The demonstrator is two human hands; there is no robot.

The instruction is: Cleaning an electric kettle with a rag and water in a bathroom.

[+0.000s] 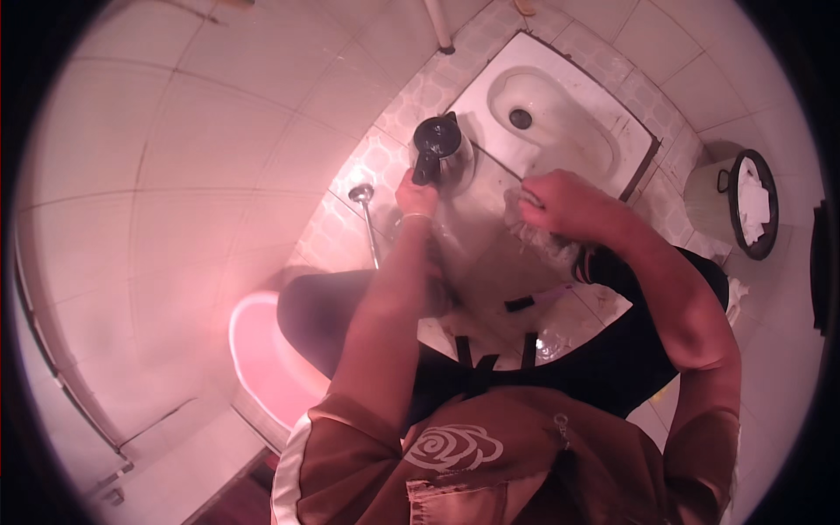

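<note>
A steel electric kettle (467, 161) with a black lid and handle stands upright beside the near-left edge of a white squat toilet pan (482, 105). At its black handle (428, 167) is my left hand (417, 197), fingers closed around the handle's lower end. My right hand (571, 205) is a closed fist on a crumpled, pale, wet-looking cloth (548, 239), just in front of the pan's near edge. Whether the cloth is fabric or mesh is unclear. Part of it is hidden under the fist.
A long-handled metal ladle (362, 193) leans left of my left hand. A pink basin (252, 348) sits beside my left knee. A black-and-purple brush (520, 303) lies on the wet tiles between my feet. To the right stands a waste bin (709, 190) holding white paper. A pipe (438, 26) rises behind.
</note>
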